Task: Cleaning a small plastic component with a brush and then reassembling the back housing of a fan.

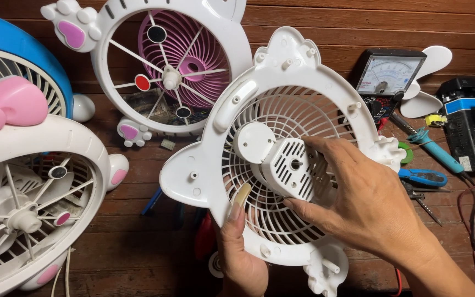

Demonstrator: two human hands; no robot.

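While held tilted above the wooden counter (138, 258), a white plastic fan housing (281, 148) with a round rear grille and ear-like lobes is recorded at the middle of the view. It is gripped at its lower rim by the left hand (240, 247), whose thumb is laid up against the grille ribs. The white vented motor cover (292, 168) at the grille's centre is clasped by the right hand (364, 203), fingers curled round its far side and thumb beneath; both hands are thus closed on parts, not spread.

Handling, as judged: the housing is taken to be light, stiff and smooth, with thin ribs and small screw posts liable to snap; the solid outer rim and the boxy motor cover are thought the safest holds.

Also listed:
- a white fan front with a pink grille (177, 60), upper left;
- a blue fan (12, 44) and another white fan (34, 198) with a pink bow, far left;
- an analogue meter (388, 71), white fan blades (427, 82), a teal screwdriver (432, 146), blue-handled pliers (421, 177) and a black box (471, 132), right.
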